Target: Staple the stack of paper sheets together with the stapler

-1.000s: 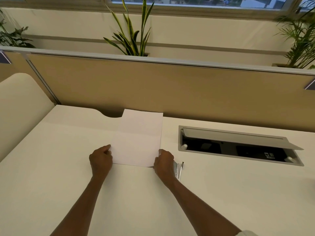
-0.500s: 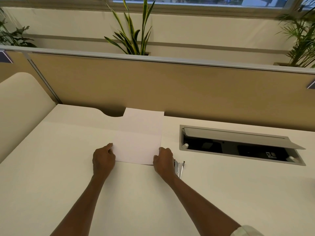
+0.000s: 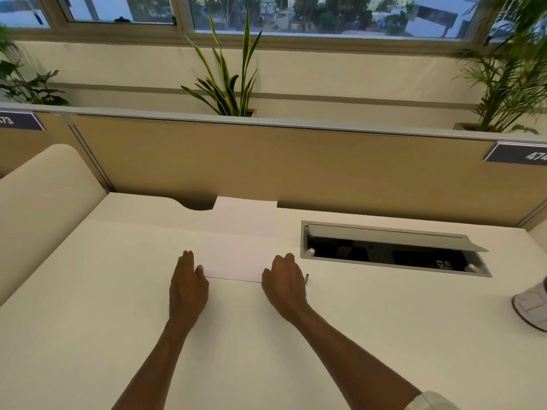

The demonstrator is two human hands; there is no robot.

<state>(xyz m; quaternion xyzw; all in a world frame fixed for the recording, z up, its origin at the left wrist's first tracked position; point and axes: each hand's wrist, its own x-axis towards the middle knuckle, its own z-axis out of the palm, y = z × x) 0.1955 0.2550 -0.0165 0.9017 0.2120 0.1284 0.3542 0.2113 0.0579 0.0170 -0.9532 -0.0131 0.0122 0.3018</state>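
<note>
A stack of white paper sheets (image 3: 241, 238) lies flat on the white desk (image 3: 266, 335), its far edge against the partition. My left hand (image 3: 188, 284) rests at the stack's near left corner, fingers stretched along the edge and thumb on the paper. At the near right corner sits my right hand (image 3: 284, 284), fingers curled, thumb touching the sheet. The stapler (image 3: 306, 278) lies just right of my right hand; only a dark metal tip shows, the rest is hidden behind the hand.
An open cable tray (image 3: 393, 253) with a raised grey lid is sunk in the desk to the right. A tan partition (image 3: 296, 167) closes the back, with plants behind it. A white object (image 3: 532, 303) sits at the right edge. A cream side panel (image 3: 44, 208) stands left.
Both hands shifted slightly along the paper's near corners and flattened. My right hand now covers most of the stapler. The view has tilted up a little.
</note>
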